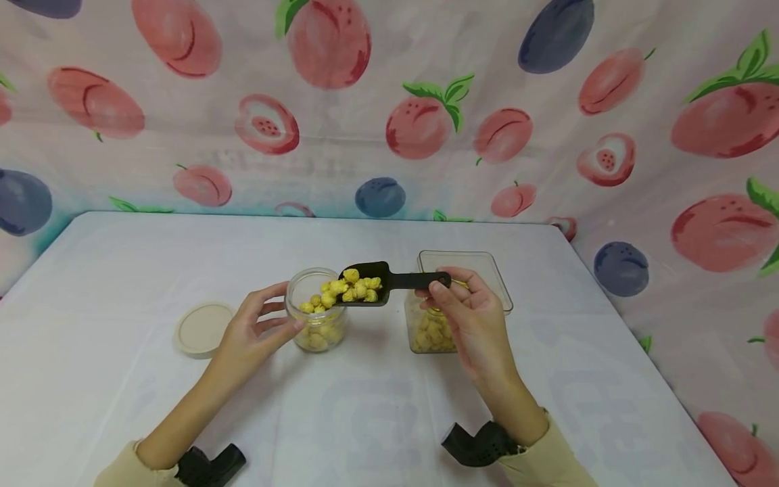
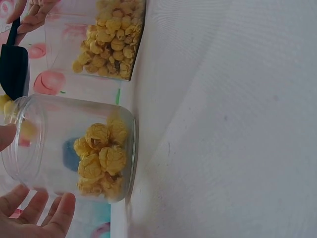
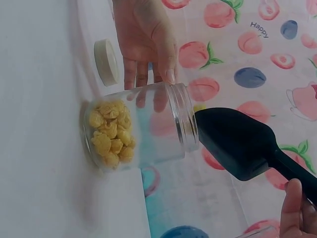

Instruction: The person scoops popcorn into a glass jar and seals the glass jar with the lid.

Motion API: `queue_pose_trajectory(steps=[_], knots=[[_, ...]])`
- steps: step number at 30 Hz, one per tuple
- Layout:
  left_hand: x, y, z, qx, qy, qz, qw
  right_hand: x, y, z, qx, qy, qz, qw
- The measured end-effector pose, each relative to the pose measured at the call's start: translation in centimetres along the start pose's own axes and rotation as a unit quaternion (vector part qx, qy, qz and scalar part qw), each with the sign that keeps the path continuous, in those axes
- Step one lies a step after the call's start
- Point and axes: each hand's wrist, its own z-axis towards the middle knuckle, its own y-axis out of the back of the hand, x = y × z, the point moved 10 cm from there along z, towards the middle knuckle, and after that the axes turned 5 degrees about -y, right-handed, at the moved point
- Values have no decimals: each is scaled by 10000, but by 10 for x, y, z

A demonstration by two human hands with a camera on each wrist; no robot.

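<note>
My right hand [image 1: 435, 287] pinches the handle of a black scoop [image 1: 389, 281], whose bowl is heaped with yellow popcorn [image 1: 353, 287]. The bowl hangs over the mouth of a round clear jar [image 1: 316, 318] with some popcorn at its bottom. Pieces are spilling at the jar's rim. My left hand [image 1: 285, 308] touches the jar's left side with its thumb and nearly straight fingers. In the right wrist view the scoop [image 3: 237, 141] sits just off the jar [image 3: 138, 124], with the left hand [image 3: 143, 39] behind the jar. The left wrist view shows the jar [image 2: 79, 144] and the scoop [image 2: 14, 64].
A square clear container [image 1: 487, 277] with popcorn stands behind my right hand, also seen as the container [image 2: 99, 39]. A round beige lid [image 1: 203, 328] lies flat to the left of the jar. The white table [image 1: 389, 419] ends at a fruit-print cloth wall [image 1: 389, 101].
</note>
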Motion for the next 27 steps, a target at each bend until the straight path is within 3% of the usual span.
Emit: queue_pose_trajectory(steps=[19,27], knots=[[0,1,0,-18,-48,20,10000,5,0,-2,-49,198,-412,9989],[0,1,1,-21,-7,6,10000,22,9,-4,-260,536,-201,9980]])
